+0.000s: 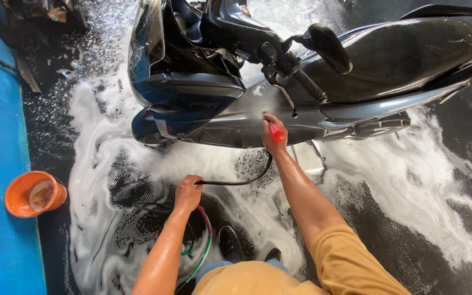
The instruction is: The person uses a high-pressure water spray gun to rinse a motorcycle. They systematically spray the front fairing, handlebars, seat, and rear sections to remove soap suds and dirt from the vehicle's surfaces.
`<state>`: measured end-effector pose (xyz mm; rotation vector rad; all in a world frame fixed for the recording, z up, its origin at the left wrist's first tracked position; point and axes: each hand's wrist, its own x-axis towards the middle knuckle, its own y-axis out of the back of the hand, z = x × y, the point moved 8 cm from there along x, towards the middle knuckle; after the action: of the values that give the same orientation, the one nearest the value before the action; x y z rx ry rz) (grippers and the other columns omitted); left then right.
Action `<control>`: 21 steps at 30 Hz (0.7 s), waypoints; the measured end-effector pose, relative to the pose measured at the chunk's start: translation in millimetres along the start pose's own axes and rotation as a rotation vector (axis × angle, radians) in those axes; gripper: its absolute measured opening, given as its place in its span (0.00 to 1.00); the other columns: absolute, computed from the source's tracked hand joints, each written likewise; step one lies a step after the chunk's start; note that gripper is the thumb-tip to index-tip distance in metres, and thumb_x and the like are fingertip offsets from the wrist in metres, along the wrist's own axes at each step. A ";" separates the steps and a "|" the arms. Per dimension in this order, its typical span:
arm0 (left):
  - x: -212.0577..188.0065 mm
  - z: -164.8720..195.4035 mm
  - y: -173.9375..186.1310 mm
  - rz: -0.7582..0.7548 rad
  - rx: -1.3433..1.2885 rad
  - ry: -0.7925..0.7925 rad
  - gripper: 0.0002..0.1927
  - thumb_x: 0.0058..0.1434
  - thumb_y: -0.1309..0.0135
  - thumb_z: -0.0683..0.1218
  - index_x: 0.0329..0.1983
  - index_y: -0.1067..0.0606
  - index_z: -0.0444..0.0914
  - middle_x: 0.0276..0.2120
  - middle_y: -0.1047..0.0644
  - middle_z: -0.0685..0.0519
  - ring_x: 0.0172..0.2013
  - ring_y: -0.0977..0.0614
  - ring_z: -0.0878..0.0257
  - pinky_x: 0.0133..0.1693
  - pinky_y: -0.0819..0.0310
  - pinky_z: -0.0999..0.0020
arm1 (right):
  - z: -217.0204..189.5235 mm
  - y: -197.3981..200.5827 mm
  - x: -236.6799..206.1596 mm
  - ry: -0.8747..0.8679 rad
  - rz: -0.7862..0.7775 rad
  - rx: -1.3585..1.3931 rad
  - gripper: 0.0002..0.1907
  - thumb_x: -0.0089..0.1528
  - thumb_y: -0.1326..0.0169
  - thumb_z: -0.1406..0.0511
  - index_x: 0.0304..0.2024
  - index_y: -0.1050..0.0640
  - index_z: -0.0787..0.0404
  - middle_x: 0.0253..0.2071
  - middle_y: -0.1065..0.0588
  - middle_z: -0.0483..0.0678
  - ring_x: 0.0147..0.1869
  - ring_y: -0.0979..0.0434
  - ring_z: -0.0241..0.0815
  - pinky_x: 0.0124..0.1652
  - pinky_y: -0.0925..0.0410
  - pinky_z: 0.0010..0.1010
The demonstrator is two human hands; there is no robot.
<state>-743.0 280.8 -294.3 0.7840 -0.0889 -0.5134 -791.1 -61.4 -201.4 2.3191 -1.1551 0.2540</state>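
Beside the scooter (312, 82), on the wet dark floor (422, 246), a person stands with both arms stretched out. The right hand (273, 134) is closed around a spray gun (276, 133) with a red grip, held right up near the grey side panel of the scooter, just under the handlebar (301, 76). A thin black hose (241, 180) runs down from the spray gun, away from the scooter, to the left hand (187, 192). The left hand is closed around that hose, lower down and farther from the scooter. More hoses, one green (206, 251) and one reddish, loop on the floor below the left hand. White foam (411, 180) lies all around the scooter. An orange bucket (33, 194) sits well apart from the scooter, on the blue strip (1, 164) past its front end.
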 end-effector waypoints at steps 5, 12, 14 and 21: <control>2.2 -9.4 -5.2 0.023 -0.080 0.037 0.08 0.57 0.39 0.40 0.40 0.18 0.37 0.42 0.18 0.47 0.44 0.17 0.48 0.46 0.24 0.56 | 6.0 -4.3 -1.0 -0.167 -0.069 0.309 0.14 0.67 0.47 0.65 0.55 0.23 0.57 0.56 0.22 0.45 0.34 0.26 0.38 0.35 0.31 0.28; 4.1 -13.1 -8.1 -0.045 -0.021 0.180 0.08 0.60 0.42 0.40 0.43 0.18 0.39 0.43 0.17 0.47 0.42 0.16 0.49 0.44 0.22 0.55 | -15.9 18.5 -3.6 -0.282 0.031 0.664 0.18 0.71 0.50 0.62 0.63 0.27 0.55 0.55 0.23 0.46 0.27 0.27 0.30 0.25 0.31 0.21; 2.6 -10.5 -17.6 -0.153 -0.004 0.224 0.08 0.61 0.44 0.39 0.43 0.19 0.39 0.45 0.18 0.48 0.39 0.15 0.49 0.41 0.22 0.53 | -16.1 13.4 -6.4 -0.354 -0.111 0.608 0.18 0.70 0.49 0.62 0.63 0.26 0.55 0.52 0.22 0.47 0.26 0.27 0.29 0.24 0.31 0.21; 0.3 5.4 -37.3 -0.219 0.071 0.156 0.09 0.60 0.40 0.40 0.44 0.19 0.37 0.38 0.18 0.45 0.39 0.16 0.50 0.41 0.22 0.54 | -5.7 13.8 -18.1 -0.438 -0.238 0.527 0.16 0.68 0.47 0.63 0.59 0.24 0.55 0.50 0.21 0.45 0.24 0.27 0.30 0.23 0.32 0.22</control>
<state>-759.4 255.0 -316.4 0.9061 0.1250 -0.6567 -812.7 -52.7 -198.4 3.0623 -1.0825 -0.0537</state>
